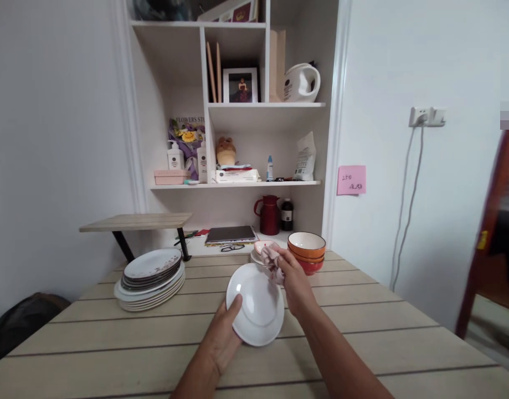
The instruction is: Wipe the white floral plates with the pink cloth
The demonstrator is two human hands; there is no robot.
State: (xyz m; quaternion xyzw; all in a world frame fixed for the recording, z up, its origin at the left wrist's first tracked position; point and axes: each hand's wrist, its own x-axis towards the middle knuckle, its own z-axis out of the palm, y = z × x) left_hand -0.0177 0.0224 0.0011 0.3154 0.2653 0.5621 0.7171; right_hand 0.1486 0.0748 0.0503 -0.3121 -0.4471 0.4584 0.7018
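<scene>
Looking across a plank-topped bench toward white built-in shelves, with plate stacks on the left and stacked bowls on the right. Near the middle of the bench, holding a white plate by its left edge in the left grip, with thumb laid over the rim and fingers underneath, mostly hidden. In the right grip, pinching a crumpled pale pink cloth at the upper right of the plate; cannot tell touching from just clear.

Judging by the smooth gloss, probably glazed ceramic: stiff, fairly light, likely to slip under damp fingers and to chip or break after a knock. Best taken at the rim, with thumb above and fingers spread below for support, away from the cloth. By contrast, likely soft, limp and easy to bunch in the case of the cloth.

Tilted, with the broad glossy face turned up and toward the viewpoint; cannot tell upper side from underside. Near round in outline, perhaps slightly longer from far edge to near edge, so without any clear long axis or pointing end.
</scene>
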